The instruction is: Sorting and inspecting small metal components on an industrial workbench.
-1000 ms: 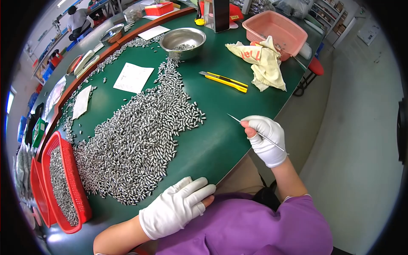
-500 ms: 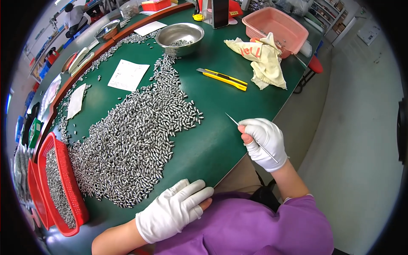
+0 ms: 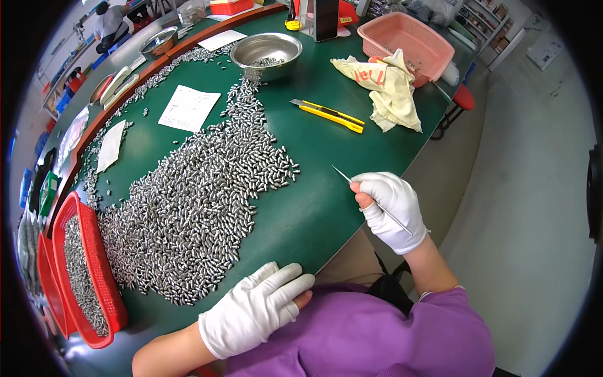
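Observation:
My right hand (image 3: 394, 210), in a white glove with bare thumb and fingertip, pinches a thin pointed metal pick (image 3: 342, 174). The pick's tip points up and left over the green table, and its rear end shows across the palm. Gloved in white too, my left hand (image 3: 260, 308) lies palm down at the table's near edge, its fingers stretched out and holding nothing. Beyond it spreads a large heap of small shiny metal parts (image 3: 188, 213), short and rounded. The pick is apart from the heap.
A red basket (image 3: 103, 276) of parts stands at the left. A steel bowl (image 3: 286, 50), a yellow utility knife (image 3: 330, 117), a cream cloth (image 3: 396, 100) and a pink basket (image 3: 408, 31) lie farther back. Paper slips (image 3: 188, 109) rest beside the heap. The table edge (image 3: 352, 242) runs diagonally.
The view has shifted very slightly. Both hands keep nearly the same places and poses, and the pick stays in my right hand.

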Tool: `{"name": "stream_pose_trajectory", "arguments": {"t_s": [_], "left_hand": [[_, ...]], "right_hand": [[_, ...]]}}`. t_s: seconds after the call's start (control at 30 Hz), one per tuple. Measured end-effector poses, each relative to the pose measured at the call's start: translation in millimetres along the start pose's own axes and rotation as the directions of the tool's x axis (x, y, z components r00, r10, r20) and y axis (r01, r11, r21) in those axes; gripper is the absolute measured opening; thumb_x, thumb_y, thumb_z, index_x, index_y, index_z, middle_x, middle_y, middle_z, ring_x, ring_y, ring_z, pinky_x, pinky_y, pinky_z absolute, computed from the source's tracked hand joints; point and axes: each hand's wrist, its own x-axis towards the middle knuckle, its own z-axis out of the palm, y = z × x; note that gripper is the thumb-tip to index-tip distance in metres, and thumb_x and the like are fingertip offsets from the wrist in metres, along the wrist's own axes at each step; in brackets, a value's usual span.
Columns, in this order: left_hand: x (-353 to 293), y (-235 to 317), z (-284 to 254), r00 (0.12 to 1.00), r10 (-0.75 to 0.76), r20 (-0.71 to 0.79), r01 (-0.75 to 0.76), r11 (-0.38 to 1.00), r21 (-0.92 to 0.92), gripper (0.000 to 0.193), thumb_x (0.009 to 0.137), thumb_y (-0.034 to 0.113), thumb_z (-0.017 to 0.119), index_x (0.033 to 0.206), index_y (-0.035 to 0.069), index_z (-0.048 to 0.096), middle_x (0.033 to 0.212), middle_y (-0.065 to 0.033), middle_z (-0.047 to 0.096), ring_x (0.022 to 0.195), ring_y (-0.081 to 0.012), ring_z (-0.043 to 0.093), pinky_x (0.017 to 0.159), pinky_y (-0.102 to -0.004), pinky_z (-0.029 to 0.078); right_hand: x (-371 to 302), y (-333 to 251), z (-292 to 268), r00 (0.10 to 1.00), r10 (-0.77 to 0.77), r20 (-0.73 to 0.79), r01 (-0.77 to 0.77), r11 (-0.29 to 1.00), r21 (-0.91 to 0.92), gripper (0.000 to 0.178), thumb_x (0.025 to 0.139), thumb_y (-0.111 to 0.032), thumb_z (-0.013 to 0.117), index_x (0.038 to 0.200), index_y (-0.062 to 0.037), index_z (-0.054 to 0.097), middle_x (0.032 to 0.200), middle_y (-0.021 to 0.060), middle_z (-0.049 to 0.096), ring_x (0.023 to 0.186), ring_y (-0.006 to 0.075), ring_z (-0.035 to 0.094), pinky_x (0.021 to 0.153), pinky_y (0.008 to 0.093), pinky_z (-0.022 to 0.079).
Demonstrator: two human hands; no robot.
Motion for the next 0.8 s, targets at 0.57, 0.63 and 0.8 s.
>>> {"name": "stream_pose_trajectory", "arguments": {"t_s": [0.57,0.63,0.8], "left_hand": [[-2.1,-4.0,-0.2,1.000,0.023,-0.004,-0.023,0.999,-0.023,0.022,0.081,0.011,0.064,0.101,0.002,0.062,0.114,-0.0123,0.059,0.100,-0.0292,0.059,0.079,-0.0401,0.049],[-1.0,-3.4,0.2,1.000,0.019,-0.007,-0.019,1.000,-0.024,0.023,0.080,0.011,0.064,0.101,0.002,0.062,0.114,-0.0122,0.059,0.100,-0.0291,0.059,0.079,-0.0400,0.049],[0.3,-4.1,-1.2,1.000,0.020,-0.001,-0.020,1.000,-0.023,0.023,0.080,0.011,0.064,0.101,0.002,0.062,0.114,-0.0121,0.059,0.101,-0.0288,0.059,0.079,-0.0398,0.049]], "right_hand": [[12.6,27.1,-4.9,0.742,0.636,0.211,-0.601,0.492,0.630,0.032,0.093,-0.034,0.063,0.098,-0.0016,0.065,0.084,0.0071,0.069,0.073,0.0085,0.062,0.067,0.0215,0.050],[13.6,28.9,-4.2,0.720,0.663,0.203,-0.628,0.499,0.597,0.031,0.094,-0.033,0.062,0.095,-0.0023,0.065,0.082,0.0065,0.069,0.070,0.0082,0.062,0.064,0.0206,0.049],[19.9,28.6,-1.5,0.694,0.698,0.175,-0.656,0.514,0.552,0.031,0.094,-0.034,0.061,0.092,-0.0030,0.064,0.080,0.0064,0.070,0.067,0.0073,0.062,0.059,0.0195,0.048]]}}
